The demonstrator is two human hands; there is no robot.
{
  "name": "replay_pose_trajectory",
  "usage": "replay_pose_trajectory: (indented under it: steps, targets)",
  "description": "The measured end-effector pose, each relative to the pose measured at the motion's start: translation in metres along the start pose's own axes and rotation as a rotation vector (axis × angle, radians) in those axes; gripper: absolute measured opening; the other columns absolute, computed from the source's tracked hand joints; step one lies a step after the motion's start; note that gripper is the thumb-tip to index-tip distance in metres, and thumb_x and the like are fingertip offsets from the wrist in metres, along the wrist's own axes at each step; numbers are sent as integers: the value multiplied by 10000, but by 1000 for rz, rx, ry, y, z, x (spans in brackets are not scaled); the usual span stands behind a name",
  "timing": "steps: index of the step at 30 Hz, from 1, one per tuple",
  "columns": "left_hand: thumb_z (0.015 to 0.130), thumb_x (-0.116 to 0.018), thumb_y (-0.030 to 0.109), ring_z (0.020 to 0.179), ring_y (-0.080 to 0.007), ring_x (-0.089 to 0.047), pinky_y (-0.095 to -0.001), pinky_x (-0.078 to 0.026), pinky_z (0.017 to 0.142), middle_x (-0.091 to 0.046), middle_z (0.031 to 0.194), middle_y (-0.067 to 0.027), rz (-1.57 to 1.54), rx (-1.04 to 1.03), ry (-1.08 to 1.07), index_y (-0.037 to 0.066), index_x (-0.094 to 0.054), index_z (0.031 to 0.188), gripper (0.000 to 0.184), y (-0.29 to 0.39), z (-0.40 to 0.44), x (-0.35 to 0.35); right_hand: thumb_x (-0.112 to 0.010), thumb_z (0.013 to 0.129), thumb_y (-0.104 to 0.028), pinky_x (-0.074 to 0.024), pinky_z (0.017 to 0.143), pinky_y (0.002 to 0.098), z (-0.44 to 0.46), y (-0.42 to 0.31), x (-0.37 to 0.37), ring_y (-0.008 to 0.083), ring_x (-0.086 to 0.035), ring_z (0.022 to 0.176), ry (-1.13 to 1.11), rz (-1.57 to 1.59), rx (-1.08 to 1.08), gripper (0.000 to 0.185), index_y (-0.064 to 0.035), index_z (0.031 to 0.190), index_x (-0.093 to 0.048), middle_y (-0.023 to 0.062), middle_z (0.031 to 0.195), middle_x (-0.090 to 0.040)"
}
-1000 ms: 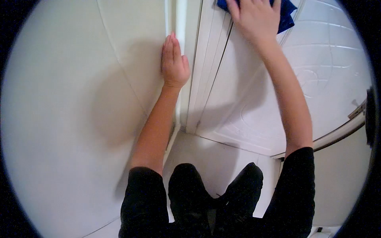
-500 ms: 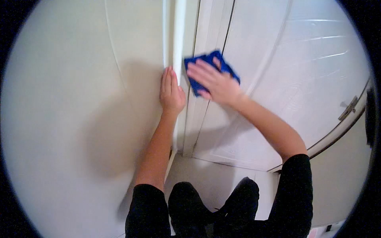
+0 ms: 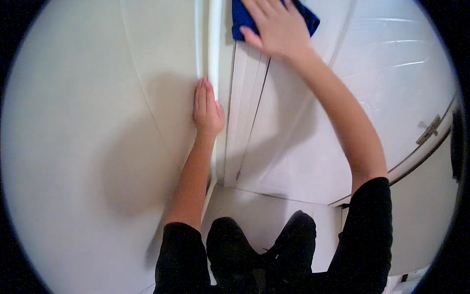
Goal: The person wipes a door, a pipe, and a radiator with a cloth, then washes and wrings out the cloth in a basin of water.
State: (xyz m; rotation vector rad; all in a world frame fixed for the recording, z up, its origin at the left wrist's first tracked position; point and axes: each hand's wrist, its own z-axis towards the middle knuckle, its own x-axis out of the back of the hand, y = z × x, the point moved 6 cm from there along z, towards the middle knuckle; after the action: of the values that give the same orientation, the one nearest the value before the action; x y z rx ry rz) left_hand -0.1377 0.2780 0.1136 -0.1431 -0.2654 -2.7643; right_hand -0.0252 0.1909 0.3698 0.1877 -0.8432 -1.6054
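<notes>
Blue cloth (image 3: 241, 24): upper centre of the frame, beneath my right hand (image 3: 284, 32), over the top of the door frame (image 3: 242, 83) in view; its upper part is cut off by the frame edge.
Right fingers: spread over the cloth, not clenched around it.
Left hand (image 3: 208, 110): centre-left of the frame, fingers extended and together, flat at the wall (image 3: 73, 122) beside the white pipe (image 3: 214, 49); no held object visible.
Cloth risk: with no closed grip, it could slide from under my palm or bunch up; probable cause, uneven pressure.
Seam risk: the cloth edge could snag at the dark door gap (image 3: 258, 100) if drawn across it.
Support risk: my left palm could slip on the smooth wall, or load the pipe, if I lean while reaching.
Door handle (image 3: 429, 130): right of the frame, well apart from both hands.
Markings: no brand, label or writing legible.
</notes>
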Motion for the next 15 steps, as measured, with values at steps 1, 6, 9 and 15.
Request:
replay_pose_trajectory:
  steps: [1,6,9,15]
  targets:
    - [903,-458,29,1393,-512,-374,-524,-265,1193,-383,1506,-342,23,-23,8,-124,-291,1507,645,-1,-1,-1,-599,864,-421,-184,1225,520,-25,-18,-15,258,-305,1500,2,12,-3,788,-84,1539,-373,96,1621,-342]
    - [932,-456,61,1251,-512,-479,-539,-347,1112,-446,1436,-349,127,-55,37,-125,-313,1498,613,-10,-10,-10,-659,858,-450,-173,1221,530,-152,-117,-82,227,-276,1514,-194,189,-27,798,-139,1542,-390,28,1635,-325]
    - [939,-459,79,1081,-506,-530,-561,-398,1001,-515,1316,-362,112,-55,82,-115,-330,1497,605,-22,-10,-9,-615,908,-466,-120,1220,552,-218,-179,-133,196,-217,1534,-336,234,-4,761,-159,1559,-366,8,1654,-281]
    - [1044,-471,338,1437,-494,-336,-474,-235,1213,-407,1536,-283,151,127,-72,-58,-330,1525,638,-70,-23,-5,-547,937,-318,-195,1205,459,-325,-298,-220,134,-276,1509,-396,374,-7,654,-192,1555,-377,-37,1628,-339]
